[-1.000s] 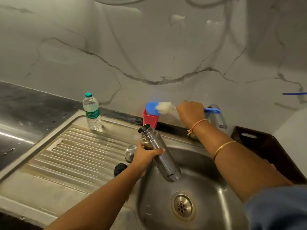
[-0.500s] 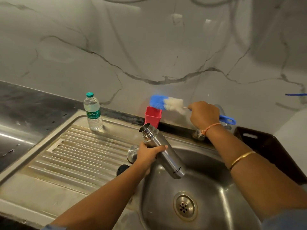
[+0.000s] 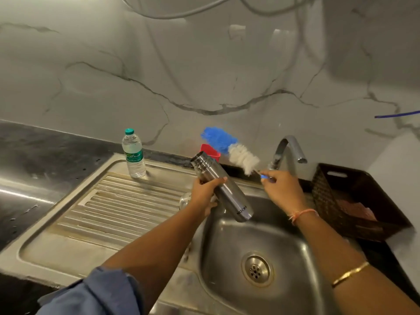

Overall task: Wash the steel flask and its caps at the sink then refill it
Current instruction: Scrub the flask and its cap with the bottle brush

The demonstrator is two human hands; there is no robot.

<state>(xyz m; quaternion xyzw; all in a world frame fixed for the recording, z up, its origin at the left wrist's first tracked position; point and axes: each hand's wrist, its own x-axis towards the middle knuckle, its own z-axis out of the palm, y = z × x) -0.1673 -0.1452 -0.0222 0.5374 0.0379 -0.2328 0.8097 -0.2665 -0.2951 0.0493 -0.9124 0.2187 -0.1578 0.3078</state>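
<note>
The left hand point(image 3: 205, 192) grips the uncapped steel flask point(image 3: 234, 201), tilted above the sink basin point(image 3: 302, 251), while the right hand point(image 3: 280, 189) pinches the bottle brush point(image 3: 229, 147) by its handle, and what is perhaps a steel cap point(image 3: 185, 198) shows behind the left hand.

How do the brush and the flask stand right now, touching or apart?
Apart. The head view shows the brush above the flask mouth, with the red cup visible through the gap between them.

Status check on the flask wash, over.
Left hand grips flask, tilted over sink. Right hand holds brush, not yet inside. Nothing between brush and flask.
</note>
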